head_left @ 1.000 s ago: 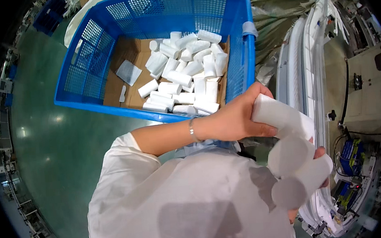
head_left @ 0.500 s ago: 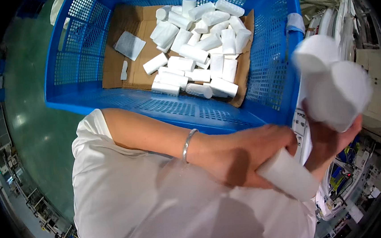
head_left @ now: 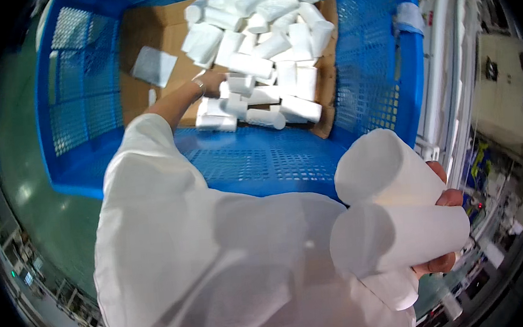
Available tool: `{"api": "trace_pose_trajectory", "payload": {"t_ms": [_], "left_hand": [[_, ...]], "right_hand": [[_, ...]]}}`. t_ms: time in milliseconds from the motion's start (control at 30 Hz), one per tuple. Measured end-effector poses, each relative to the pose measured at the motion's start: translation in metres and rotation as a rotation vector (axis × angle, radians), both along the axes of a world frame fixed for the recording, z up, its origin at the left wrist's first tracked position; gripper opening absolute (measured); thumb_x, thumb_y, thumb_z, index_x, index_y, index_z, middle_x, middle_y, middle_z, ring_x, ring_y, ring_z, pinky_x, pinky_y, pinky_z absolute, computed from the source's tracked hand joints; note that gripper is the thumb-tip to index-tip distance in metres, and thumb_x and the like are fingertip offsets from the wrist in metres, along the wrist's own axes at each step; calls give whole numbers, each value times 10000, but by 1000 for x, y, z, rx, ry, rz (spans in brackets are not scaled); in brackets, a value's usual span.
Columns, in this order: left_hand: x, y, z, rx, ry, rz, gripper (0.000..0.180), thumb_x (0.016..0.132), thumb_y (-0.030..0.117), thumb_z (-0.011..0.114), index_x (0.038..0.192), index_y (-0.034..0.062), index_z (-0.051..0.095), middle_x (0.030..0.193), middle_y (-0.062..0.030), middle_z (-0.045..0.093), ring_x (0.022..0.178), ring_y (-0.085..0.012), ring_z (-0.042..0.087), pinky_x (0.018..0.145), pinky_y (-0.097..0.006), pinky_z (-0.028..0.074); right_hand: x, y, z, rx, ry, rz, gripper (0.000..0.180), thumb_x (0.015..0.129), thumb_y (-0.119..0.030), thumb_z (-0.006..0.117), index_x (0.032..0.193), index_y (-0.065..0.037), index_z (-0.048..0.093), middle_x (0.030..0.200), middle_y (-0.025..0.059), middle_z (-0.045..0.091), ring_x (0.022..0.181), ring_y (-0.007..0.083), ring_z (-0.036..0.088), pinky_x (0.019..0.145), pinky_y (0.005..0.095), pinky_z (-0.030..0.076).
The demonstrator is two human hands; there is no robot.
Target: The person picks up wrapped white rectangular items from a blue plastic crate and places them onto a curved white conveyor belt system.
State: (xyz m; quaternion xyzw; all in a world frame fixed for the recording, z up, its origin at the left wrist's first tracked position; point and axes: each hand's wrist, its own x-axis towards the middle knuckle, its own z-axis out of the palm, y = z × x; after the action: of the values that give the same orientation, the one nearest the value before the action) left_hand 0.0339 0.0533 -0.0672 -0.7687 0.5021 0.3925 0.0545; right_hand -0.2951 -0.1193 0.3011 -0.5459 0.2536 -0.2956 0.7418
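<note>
Basket (head_left: 255,158) of blue plastic fills the upper middle of the frame, and our white shirt (head_left: 251,269) takes up the lower middle. Brown cardboard (head_left: 146,28) lines the basket. On it, in the upper middle, we see a heap of white rolls (head_left: 249,66). At lower right we hold two more rolls (head_left: 423,234), one against the other, our right hand (head_left: 450,198) curled around them; a white piece (head_left: 394,289) below them is too covered for us to name. A pale sheet (head_left: 154,66) lies on the cardboard at upper left. Our left hand (head_left: 213,84), upper middle, is up against one roll (head_left: 241,85) of the heap; we cannot tell whether its fingers are closed. A silvery bracelet (head_left: 200,86) sits just behind that hand.
</note>
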Motion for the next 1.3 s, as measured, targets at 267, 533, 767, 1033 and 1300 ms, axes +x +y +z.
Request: {"api": "trace_pose_trajectory", "payload": {"t_ms": [267,533,767,1033,1300], "left_hand": [[-62,14,-34,64,-125,61,453,677,158,603,1106,76,485,1062,-149,520,1036,-315,471,873,-435,371],[-17,9,-4,151,332,187,541,522,251,723,973,-5,571,931,-139,595,844,-238,578,744,-337,461],[-37,53,3,211,798,444,600,565,255,720,1097,68,516,996,-100,567,885,-197,540,749,-304,450],[-39,36,-3,623,731,500,992,519,366,746,1342,139,241,1312,-104,347,1111,-221,415,834,-431,418],[-29,33,-61,534,1071,458,385,713,362,605,1067,210,605,1161,-17,520,1108,-181,402,923,-312,326]], "right_hand": [[10,1,-8,-55,-213,77,433,549,-370,726,814,-146,468,1151,180,356,995,360,480,830,425,460],[6,-1,-6,3,-176,69,407,574,-357,721,812,-144,469,1145,192,364,1017,369,479,861,439,446],[14,2,-8,7,-316,66,363,607,-339,708,792,-130,476,1148,202,373,1042,373,475,902,465,420],[-3,-7,-9,8,-89,96,362,623,-306,714,811,-114,470,1163,209,367,1056,377,467,903,462,422],[-6,1,-6,-68,-12,80,443,586,-297,724,901,-101,482,1154,153,383,1035,298,448,862,389,396]]}}
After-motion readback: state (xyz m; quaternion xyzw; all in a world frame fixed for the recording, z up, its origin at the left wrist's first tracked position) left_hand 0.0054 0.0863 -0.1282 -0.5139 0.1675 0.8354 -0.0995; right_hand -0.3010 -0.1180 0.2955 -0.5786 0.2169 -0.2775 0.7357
